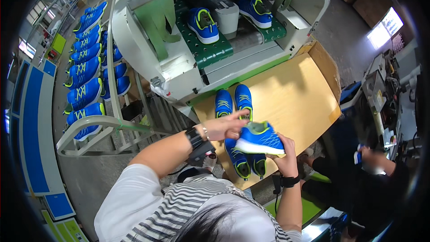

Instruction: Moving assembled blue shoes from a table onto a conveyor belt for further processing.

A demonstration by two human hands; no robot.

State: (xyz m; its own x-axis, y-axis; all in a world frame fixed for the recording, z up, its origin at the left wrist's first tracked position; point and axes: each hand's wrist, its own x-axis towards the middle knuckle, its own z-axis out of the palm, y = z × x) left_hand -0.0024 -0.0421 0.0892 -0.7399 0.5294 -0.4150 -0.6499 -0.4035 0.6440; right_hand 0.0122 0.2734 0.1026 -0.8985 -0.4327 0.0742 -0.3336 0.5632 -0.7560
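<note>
- Clasped by its toe end in the right hand (286, 153), as the head view shows, a blue running shoe (263, 141) is held above the left part of the table (286, 103), its white sole facing down and toward the person, its yellow-green collar opening upward.
- Left hand (218, 128) is loosely open just beside the heel end of that shoe, index finger stretched out toward the right; whether its lower fingers touch the collar, I cannot tell.
- Near the table's far left corner, a pair of matching shoes (243, 95) stands side by side, toes toward the machine (251, 65), the left hand partly covering their heel ends.
- By the table's near left corner stands another pair (238, 157), heels toward the person, the held shoe hiding part of it.
- Along the table's right edge rises a cardboard wall (326, 69).
- Beyond the far edge, inside the machine, two more blue shoes (206, 31) rest on green perforated belts (215, 54), one on each.
- Left of the table, a metal rack (113, 62) carries rows of similar shoes (85, 72).
- To the right, well apart from the held shoe, a co-worker's hand (374, 157) shows blurred.
</note>
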